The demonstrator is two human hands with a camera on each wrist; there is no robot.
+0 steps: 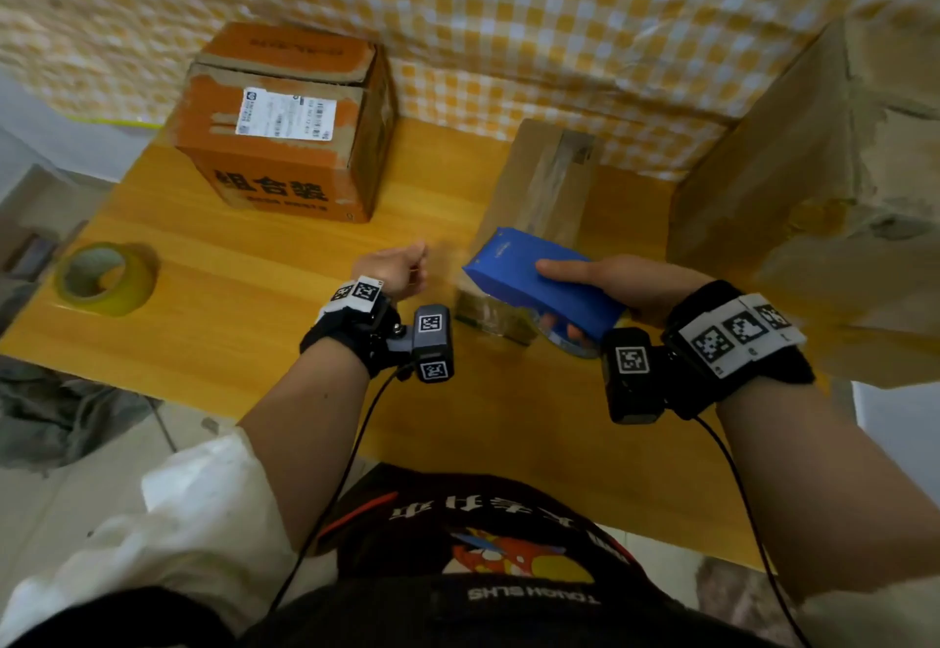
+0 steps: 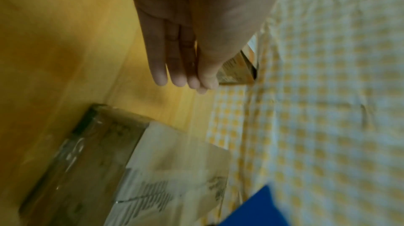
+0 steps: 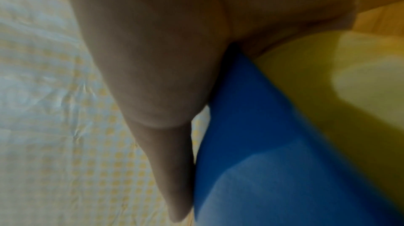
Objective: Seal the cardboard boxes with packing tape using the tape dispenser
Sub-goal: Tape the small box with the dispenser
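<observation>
Right hand (image 1: 618, 281) is grasping the blue tape dispenser (image 1: 539, 284) over the small cardboard box (image 1: 534, 220); left hand (image 2: 188, 31), at nine o'clock, is hovering released, fingers straight.

Soft, even indoor light fills the head view, with only a faint shadow beside the orange box (image 1: 285, 123) on the wooden table (image 1: 244, 291). Around that box the wide lens bends the edges, and the checked cloth (image 1: 559, 11) behind it smears with motion blur. Both wrist views are dimmer, warm-tinted and soft; the blue tape dispenser (image 3: 273, 160) fills its view out of focus.
</observation>
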